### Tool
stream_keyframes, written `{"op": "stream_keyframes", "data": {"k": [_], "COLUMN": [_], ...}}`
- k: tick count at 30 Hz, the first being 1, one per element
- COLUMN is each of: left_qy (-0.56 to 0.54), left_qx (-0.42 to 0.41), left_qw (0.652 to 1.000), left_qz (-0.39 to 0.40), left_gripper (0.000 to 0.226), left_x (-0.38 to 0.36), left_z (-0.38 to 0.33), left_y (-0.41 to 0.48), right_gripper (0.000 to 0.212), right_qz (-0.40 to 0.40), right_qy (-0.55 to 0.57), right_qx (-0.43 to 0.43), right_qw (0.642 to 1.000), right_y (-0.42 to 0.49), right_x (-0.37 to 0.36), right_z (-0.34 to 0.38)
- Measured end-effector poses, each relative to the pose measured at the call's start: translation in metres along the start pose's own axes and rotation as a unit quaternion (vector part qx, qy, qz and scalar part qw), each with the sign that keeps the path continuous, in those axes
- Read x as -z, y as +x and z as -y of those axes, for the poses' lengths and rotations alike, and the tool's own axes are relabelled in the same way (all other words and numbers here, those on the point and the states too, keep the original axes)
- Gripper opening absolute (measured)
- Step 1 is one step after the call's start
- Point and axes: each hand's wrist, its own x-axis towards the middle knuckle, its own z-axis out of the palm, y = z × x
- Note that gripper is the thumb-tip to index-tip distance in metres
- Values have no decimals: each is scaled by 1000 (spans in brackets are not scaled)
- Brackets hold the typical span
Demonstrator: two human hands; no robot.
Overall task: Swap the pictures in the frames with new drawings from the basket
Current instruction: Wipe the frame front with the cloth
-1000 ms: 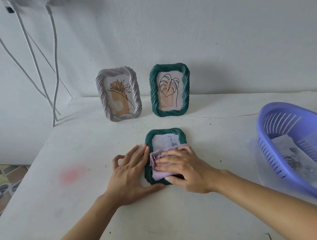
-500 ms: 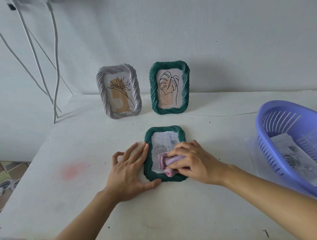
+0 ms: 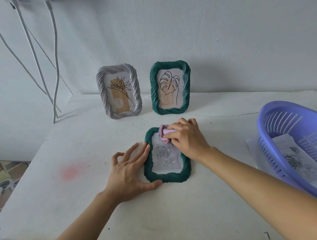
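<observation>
Head view, looking down on the white bench (image 3: pixel 84 198): a flat green frame (image 3: pixel 167 177) lies face up at the centre of the picture, with a rose drawing (image 3: pixel 163 153) behind its glass. My left hand (image 3: pixel 128 170) lies flat on the bench just left of it, fingers mostly straight, their tips against the frame's left edge and the thumb against its lower left corner. My right hand (image 3: pixel 186 138) reaches in from the lower right, its fingers curled around a bunched pink cloth (image 3: pixel 165 133), which it holds on the frame's upper right corner, over rim and glass.

Further back, at the upper centre, two frames stand upright near the wall (image 3: pixel 223 32). The grey frame (image 3: pixel 101 90) on the left holds a line drawing of a flower, and the standing green frame (image 3: pixel 154 90) beside it holds a line drawing of a leaf. At the right edge sits a purple basket (image 3: pixel 283 110) with loose drawings (image 3: pixel 295 159) in it, roses showing on the top sheet. A faint pink smudge (image 3: pixel 71 171) marks the bench at the left. White cables (image 3: pixel 54 52) hang down in the upper left.
</observation>
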Motion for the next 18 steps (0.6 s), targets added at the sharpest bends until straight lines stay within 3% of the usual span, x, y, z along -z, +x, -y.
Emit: {"op": "stream_keyframes", "data": {"k": [3,9,18], "left_qy": [7,9,11], "left_qx": [0,-1,7], "left_qw": [1000,1000,1000], "left_qz": [4,1,-2], "left_gripper": [112,110,111], "left_x": [0,2,0], "left_z": [-1,-3,-5], "left_y": [-1,-1,-2], "right_gripper": [24,26,20], "right_qz": [-11,6,128], "right_qy": [39,94,150], "right_qx": [-17,27,154], "right_qw": [999,995,968], "right_y": [9,-4,-51], "right_x": [-12,-13,18], "right_z": [13,32,12]}}
